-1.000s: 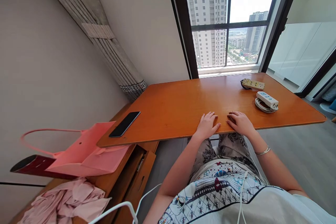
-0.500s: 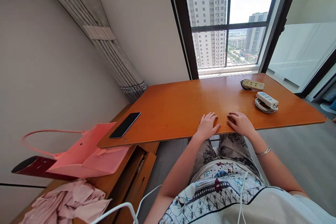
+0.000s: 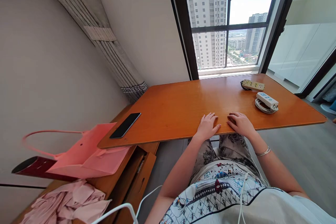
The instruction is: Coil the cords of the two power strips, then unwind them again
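My left hand (image 3: 207, 127) rests palm down at the near edge of the orange-brown wooden table (image 3: 178, 105), fingers stretched out and holding nothing. A short gap to its right, my right hand (image 3: 240, 123) lies on the same edge, fingers extended and likewise without anything in them. Beyond my right hand sits a white power strip (image 3: 267, 100) with its grey-white cord coiled beside and under it. A cream power strip (image 3: 252, 85) with a dark cord lies just behind that one. Far to the left, a black smartphone (image 3: 125, 125) lies near the table's left edge.
Left of the table, a pink bag (image 3: 90, 150), a dark red cylinder (image 3: 34, 167) and crumpled pink cloth (image 3: 68, 203) rest on a wooden cabinet (image 3: 141, 182). A white cable (image 3: 126, 205) crosses at lower left. A window (image 3: 228, 28) stands behind the table.
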Demonstrator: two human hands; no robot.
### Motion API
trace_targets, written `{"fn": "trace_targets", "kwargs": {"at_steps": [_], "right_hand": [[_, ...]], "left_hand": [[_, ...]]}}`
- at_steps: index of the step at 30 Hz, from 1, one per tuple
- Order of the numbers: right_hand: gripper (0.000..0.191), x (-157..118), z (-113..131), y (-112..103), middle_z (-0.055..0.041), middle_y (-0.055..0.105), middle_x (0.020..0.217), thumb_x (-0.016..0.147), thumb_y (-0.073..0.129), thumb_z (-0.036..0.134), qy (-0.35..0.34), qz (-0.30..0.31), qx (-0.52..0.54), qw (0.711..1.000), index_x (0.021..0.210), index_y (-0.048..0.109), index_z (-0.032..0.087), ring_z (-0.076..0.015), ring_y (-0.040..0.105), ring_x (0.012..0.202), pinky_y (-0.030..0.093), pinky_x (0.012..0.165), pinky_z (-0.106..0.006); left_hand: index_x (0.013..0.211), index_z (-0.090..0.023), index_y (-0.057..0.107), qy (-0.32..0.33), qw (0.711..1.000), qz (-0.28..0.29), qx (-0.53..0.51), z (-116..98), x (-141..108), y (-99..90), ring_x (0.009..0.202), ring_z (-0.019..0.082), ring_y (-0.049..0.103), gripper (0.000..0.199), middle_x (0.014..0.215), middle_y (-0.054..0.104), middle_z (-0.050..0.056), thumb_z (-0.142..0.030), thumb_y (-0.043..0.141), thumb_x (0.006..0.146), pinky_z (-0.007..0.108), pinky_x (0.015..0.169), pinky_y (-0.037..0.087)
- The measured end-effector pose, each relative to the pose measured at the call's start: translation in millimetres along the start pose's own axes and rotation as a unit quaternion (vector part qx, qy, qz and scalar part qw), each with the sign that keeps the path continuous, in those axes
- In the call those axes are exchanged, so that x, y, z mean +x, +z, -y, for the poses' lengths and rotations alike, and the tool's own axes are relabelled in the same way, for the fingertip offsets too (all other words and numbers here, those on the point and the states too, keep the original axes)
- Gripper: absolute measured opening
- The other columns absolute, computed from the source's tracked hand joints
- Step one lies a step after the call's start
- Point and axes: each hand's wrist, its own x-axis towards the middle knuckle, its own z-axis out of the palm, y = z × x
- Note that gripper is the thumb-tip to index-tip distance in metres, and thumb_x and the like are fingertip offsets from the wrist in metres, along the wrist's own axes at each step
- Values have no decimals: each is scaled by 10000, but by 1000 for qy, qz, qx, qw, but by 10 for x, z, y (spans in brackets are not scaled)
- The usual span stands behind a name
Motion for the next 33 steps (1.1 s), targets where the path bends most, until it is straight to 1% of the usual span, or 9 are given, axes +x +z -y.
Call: {"fn": "trace_targets", "kwargs": {"at_steps": [7, 13, 19, 24, 33], "right_hand": [[327, -3, -3, 5, -143, 687, 1303, 974, 568, 367, -4, -7, 1, 1000, 1177, 728, 167, -297, 631, 1218, 483, 1075, -472], [316, -4, -8, 13, -139, 689, 1298, 973, 566, 371, -7, -12, 0, 1000, 1172, 731, 188, -292, 638, 1207, 488, 1065, -472], [334, -5, 1, 6, -142, 690, 1295, 976, 565, 374, 0, -9, -2, 1000, 1177, 728, 163, -292, 635, 1207, 481, 1072, -457], [329, -5, -8, 12, -130, 692, 1297, 979, 557, 375, -4, -10, -1, 1000, 1175, 726, 172, -289, 638, 1201, 481, 1069, -455], [330, -4, -16, 20, -130, 693, 1293, 979, 553, 379, -5, -10, -2, 1000, 1172, 727, 176, -293, 635, 1209, 483, 1069, -463]], "left_hand": [[1344, -186, 589, 0, 1000, -2, 2, -2, 1, 1, 1505, 272, 372, 456, 1559, 494, 135, -432, 518, 968, 513, 1265, 218], [1344, -187, 588, 2, 1000, -5, 2, 10, 3, 16, 1505, 275, 371, 457, 1560, 492, 133, -436, 516, 968, 512, 1264, 217], [1353, -188, 582, -2, 1000, 3, 2, -7, -3, -4, 1508, 278, 364, 461, 1567, 483, 133, -436, 509, 971, 510, 1267, 211], [1362, -168, 577, -4, 1000, 5, 2, -10, -4, -7, 1515, 278, 353, 476, 1573, 475, 135, -435, 510, 973, 503, 1271, 203], [1356, -173, 582, -4, 1000, 4, 4, -10, -1, -6, 1511, 275, 359, 471, 1564, 488, 134, -436, 513, 971, 501, 1270, 205]]}}
